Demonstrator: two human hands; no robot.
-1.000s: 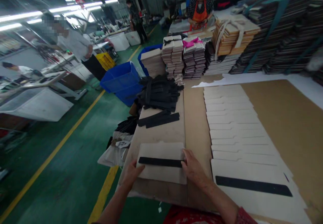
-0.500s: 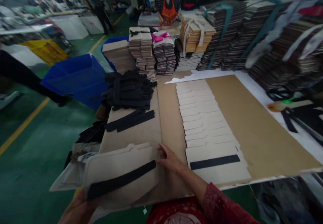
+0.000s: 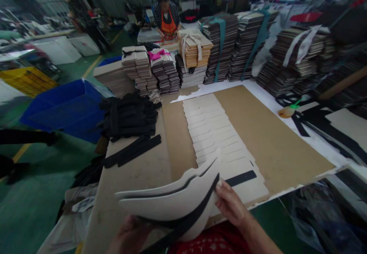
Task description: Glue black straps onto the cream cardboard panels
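Note:
Both my hands hold a few beige cut panels (image 3: 169, 205) up off the near side of the table, and the panels bow in the middle. A black strip (image 3: 200, 208) lies across the top panel, its lower end hanging near my left side. My left hand (image 3: 130, 229), blurred, grips the panels' lower left part. On the right end, my right hand (image 3: 233, 204) pinches the panels beside the strip's tip. Just beyond, overlapping beige panels (image 3: 213, 120) lie in a row on the table, the nearest bearing another black strip (image 3: 241, 178).
A heap of black strips (image 3: 129, 116) and several loose strips (image 3: 133, 151) lie at the left. Tied panel stacks (image 3: 137, 68) line the back. A blue bin (image 3: 65, 109) stands on the floor at left. Across the table a person in an orange apron (image 3: 169, 23) stands.
The held panels have been lifted off the table's left part and moved right, now bent. My right hand has gone from the tabletop to their right end. The view has shifted right.

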